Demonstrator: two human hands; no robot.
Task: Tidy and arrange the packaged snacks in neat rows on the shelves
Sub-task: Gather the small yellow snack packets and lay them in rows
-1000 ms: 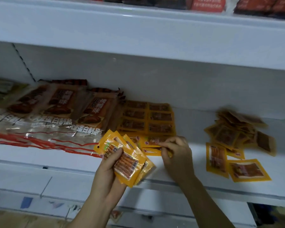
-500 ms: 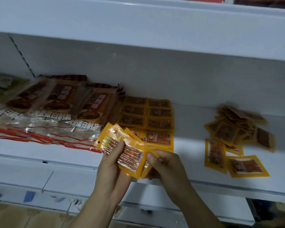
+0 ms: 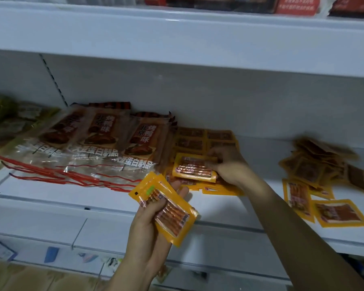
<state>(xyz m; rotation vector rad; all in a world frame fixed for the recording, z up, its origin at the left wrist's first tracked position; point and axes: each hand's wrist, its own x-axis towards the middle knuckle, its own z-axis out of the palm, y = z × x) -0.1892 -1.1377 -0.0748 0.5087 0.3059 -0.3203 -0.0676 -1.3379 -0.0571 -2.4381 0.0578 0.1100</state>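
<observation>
Laying one yellow packet [image 3: 194,168] onto the near end of the arranged block [image 3: 206,141], the right hand [image 3: 229,164] pinches its right edge, fingers curled over it. The left hand [image 3: 156,215] waits just off the shelf's [image 3: 57,192] near edge, thumb and fingers clamped on a small fan of the same packets [image 3: 166,208], which looks like two or three.

As for progress, the job seems partly done. The block, just right of the large clear bags [image 3: 97,143], already runs in two tidy columns from the far wall toward the near edge, and the packet in the right hand lands on the near row. Some packets under and beside that hand lie a little askew, so this row probably needs squaring.

What is left is plain enough: the fan in the left hand, and, well apart on the right, a loose heap [image 3: 322,164] of packets tumbled at all angles, with two strays [image 3: 340,215] near the edge. None of that heap has been sorted.
</observation>
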